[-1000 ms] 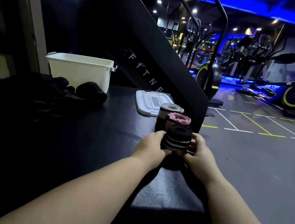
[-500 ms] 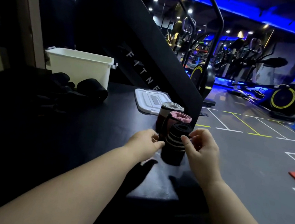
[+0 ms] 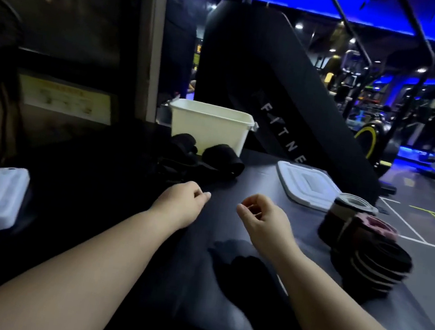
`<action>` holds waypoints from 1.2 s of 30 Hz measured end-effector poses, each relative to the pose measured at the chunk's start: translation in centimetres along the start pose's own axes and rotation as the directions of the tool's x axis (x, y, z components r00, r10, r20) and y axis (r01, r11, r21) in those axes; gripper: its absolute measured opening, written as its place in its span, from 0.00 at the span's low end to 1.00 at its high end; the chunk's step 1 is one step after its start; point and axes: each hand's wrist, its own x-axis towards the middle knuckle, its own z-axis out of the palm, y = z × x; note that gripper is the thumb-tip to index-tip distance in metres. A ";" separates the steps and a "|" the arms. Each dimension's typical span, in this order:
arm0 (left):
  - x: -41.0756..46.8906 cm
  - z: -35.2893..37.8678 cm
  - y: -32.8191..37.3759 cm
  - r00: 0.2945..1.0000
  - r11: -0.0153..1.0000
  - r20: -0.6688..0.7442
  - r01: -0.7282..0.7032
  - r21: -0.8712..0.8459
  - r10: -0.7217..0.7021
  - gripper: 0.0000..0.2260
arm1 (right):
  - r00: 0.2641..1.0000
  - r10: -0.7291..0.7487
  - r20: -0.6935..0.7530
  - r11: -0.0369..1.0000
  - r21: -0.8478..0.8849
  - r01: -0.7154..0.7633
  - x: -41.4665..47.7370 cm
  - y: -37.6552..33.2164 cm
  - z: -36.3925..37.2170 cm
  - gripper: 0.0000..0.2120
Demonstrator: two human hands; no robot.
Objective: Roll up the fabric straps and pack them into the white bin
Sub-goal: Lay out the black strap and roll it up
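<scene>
Left hand (image 3: pixel 181 203) and right hand (image 3: pixel 261 221) hover over the table (image 3: pixel 258 182), fingers loosely curled, grasping nothing. Three rolled straps (image 3: pixel 369 231) stand close together at the table's right edge. White bin (image 3: pixel 210 130) sits at the far side, loose black straps (image 3: pixel 197 159) just before it.

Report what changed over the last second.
The left hand and right hand let go of the black striped roll, which now stands on the table by the pink roll and grey roll. Both hands, holding nothing, moved left toward the pile of loose black straps. The white bin and its lid stayed put.
</scene>
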 end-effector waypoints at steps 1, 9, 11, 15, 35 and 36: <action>0.3 -0.6 -0.6 0.997 1.000 -0.073 -0.012 -0.014 0.011 0.13 | 1.000 0.008 0.018 1.000 -0.011 -0.008 0.8 -0.3 0.9 0.05; 5.5 -1.6 -2.7 0.890 0.994 -0.456 0.044 0.100 0.006 0.22 | 0.986 0.137 0.098 0.955 0.250 -0.157 6.1 -1.0 7.0 0.03; 6.7 -1.1 -3.7 0.927 0.993 -0.370 0.090 0.076 -0.055 0.20 | 0.983 0.153 0.102 0.928 0.326 -0.178 6.3 -0.7 7.9 0.04; 7.4 -1.0 -4.5 0.932 0.997 -0.361 -0.009 0.071 0.034 0.13 | 0.968 0.165 0.190 0.835 0.495 -0.239 6.9 -0.3 8.5 0.14; 3.7 1.0 -1.1 0.937 0.941 -0.154 -0.327 -0.083 0.312 0.17 | 0.939 0.305 0.157 0.608 0.727 -0.319 7.0 1.0 5.3 0.11; 3.8 0.9 -1.3 0.936 0.943 -0.169 -0.323 -0.073 0.308 0.18 | 0.942 0.295 0.157 0.583 0.752 -0.308 6.9 1.0 5.0 0.10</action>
